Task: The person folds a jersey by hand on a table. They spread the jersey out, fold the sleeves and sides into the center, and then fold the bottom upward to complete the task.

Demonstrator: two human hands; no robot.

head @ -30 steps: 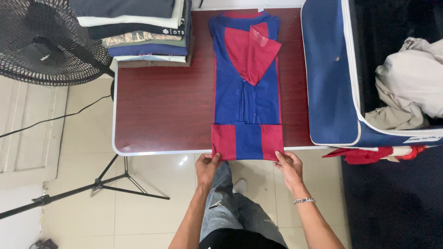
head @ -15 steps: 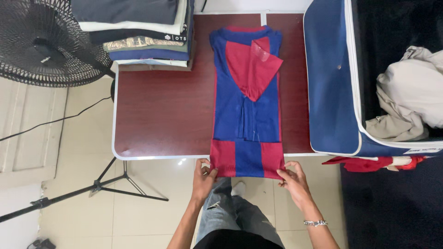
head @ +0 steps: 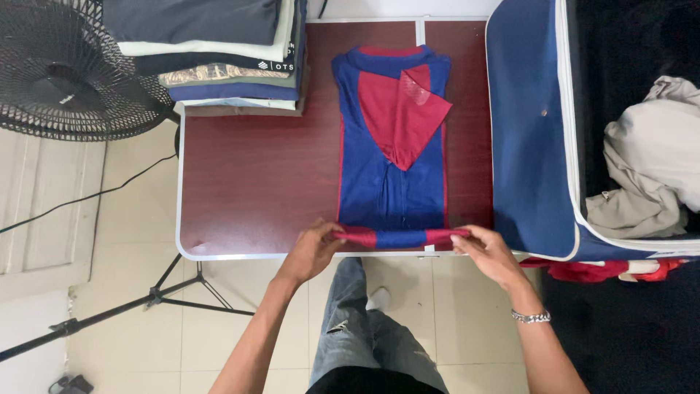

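Jersey (head: pixel 392 146) flat on bench (head: pixel 255 182), both hands' grip clamped on hem.
Left hand (head: pixel 310 252), right hand (head: pixel 490 252); folded stack (head: pixel 219 55) left, blue suitcase (head: pixel 529 131) right.

left hand (head: pixel 312 250) and right hand (head: pixel 487 252) extended forward, level, fingers pinched closed; forearms converging toward the torso.

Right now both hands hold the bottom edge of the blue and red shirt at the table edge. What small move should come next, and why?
Probably carry the hem forward, toward the collar. The left hand and right hand pinch the bottom corners of the shirt, already lifted at the near edge of the table, and the sleeves are folded in, so a lengthwise fold seems next.
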